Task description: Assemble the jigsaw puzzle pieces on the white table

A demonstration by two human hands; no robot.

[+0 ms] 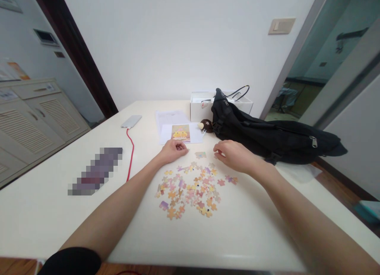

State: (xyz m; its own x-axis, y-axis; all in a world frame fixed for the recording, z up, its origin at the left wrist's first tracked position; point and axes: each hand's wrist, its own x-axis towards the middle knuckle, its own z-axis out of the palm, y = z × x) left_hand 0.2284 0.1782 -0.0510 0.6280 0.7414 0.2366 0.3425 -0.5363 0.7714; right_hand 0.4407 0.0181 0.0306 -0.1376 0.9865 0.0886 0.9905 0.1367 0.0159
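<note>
Several loose jigsaw pieces (190, 190) in pink, orange and yellow lie scattered on the white table (59, 211) in front of me. A small joined group of pieces (200, 154) sits just beyond the pile, between my hands. My left hand (173, 150) rests on the table to its left with fingers curled; whether it holds a piece cannot be made out. My right hand (233, 154) rests to its right, fingers bent down near the table, with its fingertips hidden. A reference picture card (181, 133) lies on white paper further back.
A black bag (267, 134) lies along the right side of the table. Behind it stands a white box (202, 105) with a small brown figure (206, 126) beside it. A phone (131, 121) with a red cable (130, 152) and a blurred-out object (96, 171) lie on the left.
</note>
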